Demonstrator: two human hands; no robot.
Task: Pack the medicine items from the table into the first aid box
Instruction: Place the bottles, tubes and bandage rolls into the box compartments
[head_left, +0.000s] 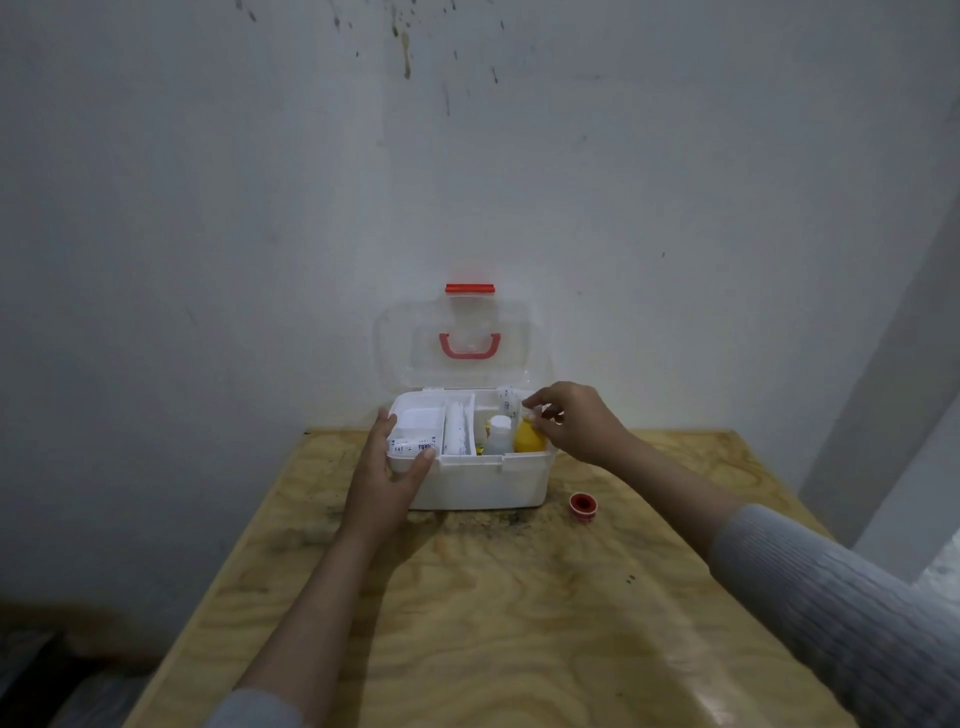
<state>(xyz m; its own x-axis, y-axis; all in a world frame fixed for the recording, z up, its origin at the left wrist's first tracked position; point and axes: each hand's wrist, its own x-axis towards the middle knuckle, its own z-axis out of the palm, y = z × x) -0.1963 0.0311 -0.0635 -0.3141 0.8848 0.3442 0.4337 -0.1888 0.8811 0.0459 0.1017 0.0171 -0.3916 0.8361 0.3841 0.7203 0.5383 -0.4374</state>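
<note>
Head view: left hand (387, 480) steadies first aid box (483, 480)

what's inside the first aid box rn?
Inside the first aid box: printed packets on the left, a white roll in the middle, a white bottle and a yellow item on the right. The right hand covers that corner.

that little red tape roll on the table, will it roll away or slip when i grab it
The red tape roll lies flat on the wooden table, so it probably won't roll unless tipped on edge. It looks small and likely light, so a nudge may slide it. Its round rim should pinch easily.
</note>
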